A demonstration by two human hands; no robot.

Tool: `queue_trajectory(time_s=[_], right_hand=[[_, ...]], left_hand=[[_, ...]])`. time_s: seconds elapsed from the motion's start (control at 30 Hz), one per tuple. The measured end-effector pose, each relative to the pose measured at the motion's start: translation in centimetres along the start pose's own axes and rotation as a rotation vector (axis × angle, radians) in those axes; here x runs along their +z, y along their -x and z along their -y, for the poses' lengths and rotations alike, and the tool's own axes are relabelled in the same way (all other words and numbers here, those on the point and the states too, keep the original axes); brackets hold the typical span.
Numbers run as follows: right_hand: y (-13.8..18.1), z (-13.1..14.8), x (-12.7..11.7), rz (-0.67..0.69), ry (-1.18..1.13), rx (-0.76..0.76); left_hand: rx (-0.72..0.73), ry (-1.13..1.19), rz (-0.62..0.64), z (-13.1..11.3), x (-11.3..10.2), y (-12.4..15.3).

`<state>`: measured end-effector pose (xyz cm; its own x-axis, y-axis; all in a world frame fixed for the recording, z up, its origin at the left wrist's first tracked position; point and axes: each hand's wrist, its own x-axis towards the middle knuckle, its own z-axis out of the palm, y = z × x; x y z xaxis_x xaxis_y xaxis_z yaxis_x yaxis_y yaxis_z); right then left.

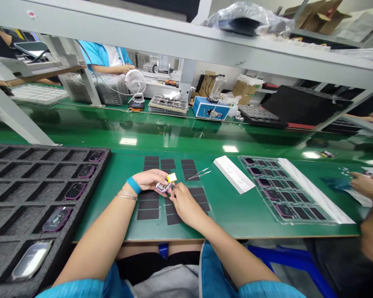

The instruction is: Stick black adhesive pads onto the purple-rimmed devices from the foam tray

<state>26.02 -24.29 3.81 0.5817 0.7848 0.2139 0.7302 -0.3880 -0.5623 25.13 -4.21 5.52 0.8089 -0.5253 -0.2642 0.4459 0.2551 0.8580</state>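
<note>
My left hand (149, 180) is closed around a small pink watch body (162, 187), held just above the green table. My right hand (183, 203) pinches at the right side of the same watch body, fingers pressed together. A yellow tab (171, 177) sticks up from the watch, just above my fingers. Under both hands lie several black rectangular pads (148, 203) on a clear sheet. Metal tweezers (199, 174) lie a little to the right of the hands.
A black foam tray (15, 194) with several pink watch bodies sits at the left. A white strip (233, 174) and a clear tray (279, 188) of dark parts lie to the right. Another person's hands (368, 186) work at the far right. A green conveyor (174, 132) runs behind.
</note>
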Motion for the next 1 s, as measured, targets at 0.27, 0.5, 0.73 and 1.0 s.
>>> queue_trajectory(time_s=[0.27,0.5,0.73,1.0], right_hand=[[-0.8,0.3,-5.8,-0.096,-0.372,0.009],[-6.9,-3.7,-5.5,-0.096,-0.871,0.199],[-6.1,-5.2,-2.8,-0.036,-0.87,0.19],[-6.0,-5.1,-2.5,-0.006,-0.768,0.089]], left_hand=[[0.034,0.032,-0.164,-0.3,0.4,-0.2],[0.206,0.103,-0.638,0.1,2.3,-2.4],[0.147,0.016,-0.705,0.5,2.7,-3.2],[0.119,0.006,-0.702,0.6,2.6,-3.3]])
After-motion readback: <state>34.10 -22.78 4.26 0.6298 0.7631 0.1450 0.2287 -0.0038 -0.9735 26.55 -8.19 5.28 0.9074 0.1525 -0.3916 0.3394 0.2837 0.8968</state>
